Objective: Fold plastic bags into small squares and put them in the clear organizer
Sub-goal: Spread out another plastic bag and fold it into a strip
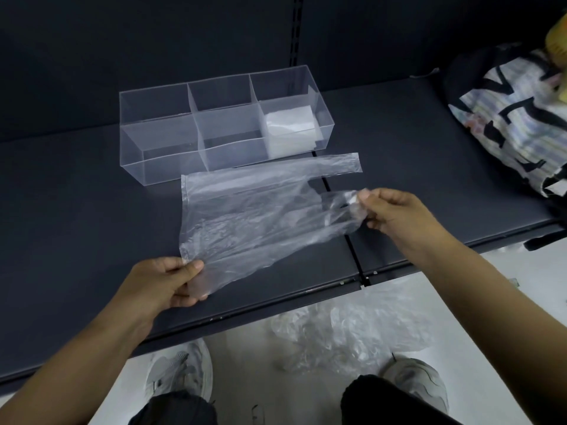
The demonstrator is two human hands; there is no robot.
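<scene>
While one clear plastic bag (245, 216) is stretched out over the dark shelf (76, 194), both hands hold it. The left hand (165, 280) has its grip closed on the bag's bottom corner, thumb on top and fingers curled beneath, close to the shelf's front edge. The right hand (395, 210) has its grip pinched on one of the bag's two handles, lifted off the surface near the seam in the shelf. The second handle (334, 164) lies flat, just in front of the one clear organizer (159, 148). That organizer stands toward the back of the shelf and has six compartments, in two rows of three. Only the front right compartment is filled, by a stack of folded bags (290, 130); how many are in it cannot be told. One patterned backpack (506, 118) rests at the shelf's right end. Below the front edge, a heap of crumpled bags (346, 329) lies on the pale floor between two grey shoes (181, 372), too tangled to count.
</scene>
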